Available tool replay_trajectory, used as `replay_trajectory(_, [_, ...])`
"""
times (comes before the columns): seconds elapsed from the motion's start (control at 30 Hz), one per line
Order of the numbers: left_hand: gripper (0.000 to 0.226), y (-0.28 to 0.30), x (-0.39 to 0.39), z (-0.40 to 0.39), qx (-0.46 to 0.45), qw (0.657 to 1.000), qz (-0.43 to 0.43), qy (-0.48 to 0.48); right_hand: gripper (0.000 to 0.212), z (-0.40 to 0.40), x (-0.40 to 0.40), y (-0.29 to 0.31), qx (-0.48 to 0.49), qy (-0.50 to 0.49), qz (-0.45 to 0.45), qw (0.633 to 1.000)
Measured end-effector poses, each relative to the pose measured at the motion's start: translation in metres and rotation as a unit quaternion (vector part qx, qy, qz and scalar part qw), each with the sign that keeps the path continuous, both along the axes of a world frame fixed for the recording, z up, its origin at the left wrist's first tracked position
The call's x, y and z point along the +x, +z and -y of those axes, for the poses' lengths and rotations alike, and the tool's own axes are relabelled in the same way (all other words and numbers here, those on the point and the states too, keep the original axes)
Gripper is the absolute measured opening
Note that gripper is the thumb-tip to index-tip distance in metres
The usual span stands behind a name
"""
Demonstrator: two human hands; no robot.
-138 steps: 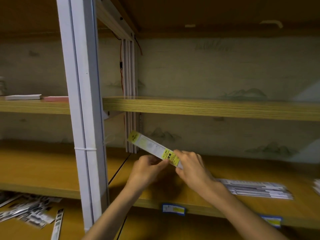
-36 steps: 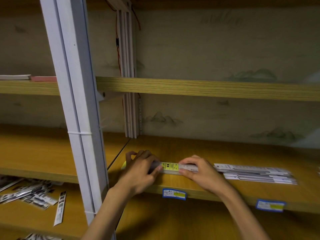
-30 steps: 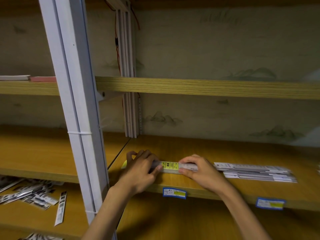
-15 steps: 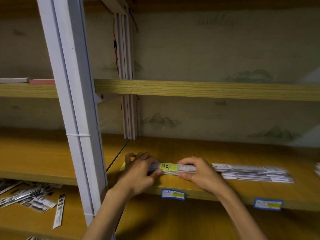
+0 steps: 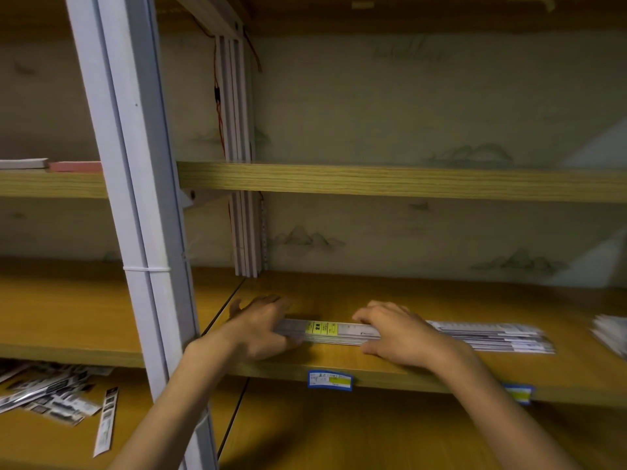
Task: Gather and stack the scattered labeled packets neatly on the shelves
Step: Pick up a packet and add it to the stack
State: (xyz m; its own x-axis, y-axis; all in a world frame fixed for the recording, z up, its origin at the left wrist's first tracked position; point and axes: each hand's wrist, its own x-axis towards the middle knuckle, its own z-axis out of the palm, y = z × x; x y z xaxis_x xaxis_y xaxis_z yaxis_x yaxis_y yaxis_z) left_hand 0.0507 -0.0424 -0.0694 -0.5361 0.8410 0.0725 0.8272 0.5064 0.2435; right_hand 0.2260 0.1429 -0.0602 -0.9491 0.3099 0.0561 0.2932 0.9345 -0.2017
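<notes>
On the wooden middle shelf [image 5: 441,300], at 6 o'clock, left hand [image 5: 261,329] and right hand [image 5: 400,332] clasp the thin stack of white yellow-labelled packets [image 5: 325,330] at its ends.

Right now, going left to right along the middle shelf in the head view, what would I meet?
White upright post → left hand → yellow-labelled packet stack → right hand → second packet stack → more packets at the edge.
</notes>
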Motion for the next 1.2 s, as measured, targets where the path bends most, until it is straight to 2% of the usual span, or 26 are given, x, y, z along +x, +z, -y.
replay_trajectory(0.1, [0.078, 0.016, -0.002, 0.003, -0.101, 0.995, 0.006, 0.020, 0.048, -0.005, -0.002, 0.007, -0.017, -0.002, 0.026, 1.000])
replay_trajectory(0.27, [0.062, 0.022, -0.014, 0.006, -0.170, 0.985, -0.016, -0.001, 0.045, -0.007, -0.012, 0.021, -0.056, -0.007, 0.062, 0.996])
replay_trajectory(0.47, [0.057, 0.027, -0.027, 0.007, -0.155, 0.987, 0.032, 0.008, 0.040, -0.008, -0.020, 0.029, -0.056, -0.005, 0.102, 0.993])
replay_trajectory(0.7, [0.054, 0.026, -0.030, 0.000, -0.140, 0.989, 0.044, 0.024, 0.036, -0.007, -0.025, 0.034, -0.085, -0.020, 0.134, 0.987])
replay_trajectory(1.2, [0.051, 0.032, -0.031, 0.002, -0.126, 0.987, 0.098, 0.029, 0.038, -0.010, -0.024, 0.030, -0.119, -0.023, 0.133, 0.984])
